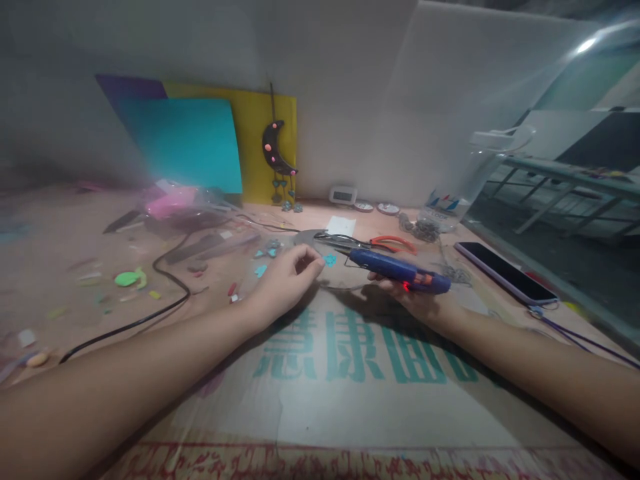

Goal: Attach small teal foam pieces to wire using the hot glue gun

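A blue hot glue gun (pixel 395 268) with a lit red light lies in the grip of my right hand (pixel 407 297), its nozzle pointing left. My left hand (pixel 295 273) is closed in a pinch, just left of the nozzle. Close by its fingertips is a small light-blue flower-shaped piece (pixel 329 260); I cannot tell whether the fingers touch it. Whatever sits inside the pinch is hidden. More small blue pieces (pixel 261 270) lie left of that hand. Pliers with orange handles (pixel 395 243) rest behind the glue gun, near a grey round plate (pixel 306 236).
A phone (pixel 505 272) lies at the right edge by a clear plastic cup (pixel 445 200). A black cord (pixel 175 287) winds across scraps on the left. Coloured sheets (pixel 185 143) and a dark crescent-moon ornament (pixel 275 150) stand at the back, left of a small white digital display (pixel 343 195).
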Demonstrator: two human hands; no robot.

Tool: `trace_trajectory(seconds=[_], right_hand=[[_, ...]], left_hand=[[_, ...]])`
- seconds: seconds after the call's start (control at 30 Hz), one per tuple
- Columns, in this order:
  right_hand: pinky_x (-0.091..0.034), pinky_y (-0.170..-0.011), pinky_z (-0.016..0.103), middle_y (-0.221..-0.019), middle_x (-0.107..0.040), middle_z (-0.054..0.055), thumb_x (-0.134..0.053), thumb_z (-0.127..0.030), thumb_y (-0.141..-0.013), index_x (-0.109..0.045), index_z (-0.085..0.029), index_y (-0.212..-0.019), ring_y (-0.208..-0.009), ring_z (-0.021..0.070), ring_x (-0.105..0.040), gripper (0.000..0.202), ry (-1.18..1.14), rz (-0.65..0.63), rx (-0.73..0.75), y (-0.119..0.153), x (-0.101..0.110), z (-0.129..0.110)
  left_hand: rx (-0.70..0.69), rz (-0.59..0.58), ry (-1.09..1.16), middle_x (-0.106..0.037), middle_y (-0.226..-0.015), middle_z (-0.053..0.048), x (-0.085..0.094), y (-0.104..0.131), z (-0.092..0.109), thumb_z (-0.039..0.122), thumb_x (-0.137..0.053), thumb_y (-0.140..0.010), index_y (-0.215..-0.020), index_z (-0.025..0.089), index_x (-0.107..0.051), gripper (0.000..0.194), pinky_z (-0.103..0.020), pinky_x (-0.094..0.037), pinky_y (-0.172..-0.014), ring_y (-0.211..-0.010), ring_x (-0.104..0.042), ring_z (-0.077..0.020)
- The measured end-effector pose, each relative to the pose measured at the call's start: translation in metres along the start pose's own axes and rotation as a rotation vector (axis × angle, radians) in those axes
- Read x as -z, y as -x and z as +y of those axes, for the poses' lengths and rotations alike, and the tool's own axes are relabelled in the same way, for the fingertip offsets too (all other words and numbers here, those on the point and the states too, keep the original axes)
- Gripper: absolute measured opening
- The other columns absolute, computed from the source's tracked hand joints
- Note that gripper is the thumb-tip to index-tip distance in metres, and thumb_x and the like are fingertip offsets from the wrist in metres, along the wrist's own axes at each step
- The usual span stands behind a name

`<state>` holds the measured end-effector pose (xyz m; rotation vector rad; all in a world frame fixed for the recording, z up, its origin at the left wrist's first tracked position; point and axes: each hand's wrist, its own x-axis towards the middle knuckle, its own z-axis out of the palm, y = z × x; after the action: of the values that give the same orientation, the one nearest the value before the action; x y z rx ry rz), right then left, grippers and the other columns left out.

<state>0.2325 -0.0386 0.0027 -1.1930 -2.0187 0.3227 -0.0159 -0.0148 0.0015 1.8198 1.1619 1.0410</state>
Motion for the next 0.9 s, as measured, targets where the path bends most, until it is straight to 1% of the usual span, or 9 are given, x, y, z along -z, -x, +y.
trace_trajectory(seconds=[0.1, 0.23, 0.3, 0.43, 0.53, 0.6, 0.7, 0.8, 0.9], right_hand=[[-0.058, -0.082, 0.037, -0.092, -0.073, 0.003, -0.054, -0.052, -0.09, -0.066, -0.027, -0.09, -0.089, 0.023, -0.071, 0.028, -0.086, 0.002, -0.06, -0.001, 0.004, -0.005], [-0.058, -0.081, 0.036, -0.091, -0.074, 0.005, -0.043, -0.052, -0.096, -0.067, -0.025, -0.083, -0.092, 0.0242, -0.071, 0.039, -0.087, 0.15, -0.175, -0.012, 0.015, -0.017], [-0.058, -0.081, 0.036, -0.091, -0.074, 0.005, -0.044, -0.052, -0.096, -0.069, -0.024, -0.082, -0.091, 0.0236, -0.071, 0.04, -0.137, 0.181, -0.19, -0.021, 0.023, -0.022], [-0.058, -0.071, 0.032, -0.09, -0.074, 0.007, -0.055, -0.051, -0.089, -0.071, -0.021, -0.087, -0.086, 0.0229, -0.071, 0.034, -0.117, 0.185, -0.263, -0.048, 0.036, -0.021], [-0.056, -0.069, 0.033, -0.094, -0.074, 0.009, -0.066, -0.049, -0.082, -0.072, -0.018, -0.091, -0.086, 0.0239, -0.069, 0.033, -0.028, 0.152, -0.303, -0.079, 0.039, -0.009], [-0.054, -0.063, 0.032, -0.088, -0.073, 0.01, -0.072, -0.048, -0.076, -0.071, -0.017, -0.094, -0.079, 0.0233, -0.068, 0.036, 0.03, 0.129, -0.327, -0.102, 0.039, 0.004], [-0.053, -0.068, 0.031, -0.082, -0.072, 0.008, -0.074, -0.04, -0.074, -0.071, -0.016, -0.095, -0.078, 0.0208, -0.066, 0.032, 0.075, 0.045, -0.31, -0.128, 0.036, 0.029], [-0.052, -0.069, 0.028, -0.088, -0.073, 0.008, -0.068, -0.038, -0.08, -0.071, -0.014, -0.101, -0.08, 0.0182, -0.064, 0.031, 0.077, -0.033, -0.328, -0.139, 0.031, 0.055], [-0.052, -0.066, 0.03, -0.089, -0.074, 0.011, -0.068, -0.036, -0.081, -0.071, -0.013, -0.096, -0.077, 0.0196, -0.065, 0.028, 0.102, -0.054, -0.379, -0.137, 0.024, 0.076]], left_hand=[[-0.014, -0.015, 0.007, -0.053, -0.067, 0.003, -0.001, 0.0, 0.0, 0.033, -0.053, -0.088, -0.079, 0.018, -0.056, 0.018, -0.023, -0.035, -0.053, -0.057, -0.045, -0.0116], [-0.008, -0.032, 0.029, -0.052, -0.065, 0.003, -0.001, 0.0, -0.001, 0.034, -0.053, -0.088, -0.079, 0.018, -0.055, 0.018, -0.023, -0.034, -0.051, -0.055, -0.044, -0.0113], [0.0, -0.043, 0.041, -0.051, -0.062, 0.004, -0.001, 0.0, -0.002, 0.035, -0.053, -0.089, -0.08, 0.019, -0.054, 0.019, -0.023, -0.034, -0.05, -0.053, -0.044, -0.0114], [-0.004, -0.044, 0.034, -0.053, -0.061, 0.004, -0.001, 0.0, -0.005, 0.037, -0.053, -0.089, -0.083, 0.02, -0.056, 0.018, -0.023, -0.034, -0.048, -0.051, -0.046, -0.0119], [-0.004, -0.04, 0.013, -0.055, -0.064, 0.003, -0.001, 0.0, -0.005, 0.037, -0.053, -0.089, -0.084, 0.019, -0.057, 0.019, -0.023, -0.034, -0.048, -0.051, -0.046, -0.0117], [-0.003, -0.04, 0.002, -0.056, -0.064, 0.003, -0.001, 0.001, -0.005, 0.037, -0.053, -0.089, -0.084, 0.019, -0.057, 0.02, -0.023, -0.034, -0.048, -0.051, -0.047, -0.0116], [-0.002, -0.046, -0.008, -0.056, -0.065, 0.003, -0.001, 0.001, -0.005, 0.038, -0.052, -0.089, -0.084, 0.019, -0.057, 0.02, -0.023, -0.034, -0.049, -0.052, -0.047, -0.0117], [-0.009, -0.047, -0.023, -0.058, -0.069, 0.002, -0.001, 0.001, -0.004, 0.037, -0.052, -0.089, -0.084, 0.019, -0.058, 0.02, -0.023, -0.035, -0.049, -0.054, -0.048, -0.0118], [-0.012, -0.044, -0.029, -0.059, -0.072, 0.001, -0.002, 0.001, -0.004, 0.036, -0.052, -0.089, -0.083, 0.019, -0.058, 0.019, -0.023, -0.035, -0.05, -0.057, -0.05, -0.0122]])
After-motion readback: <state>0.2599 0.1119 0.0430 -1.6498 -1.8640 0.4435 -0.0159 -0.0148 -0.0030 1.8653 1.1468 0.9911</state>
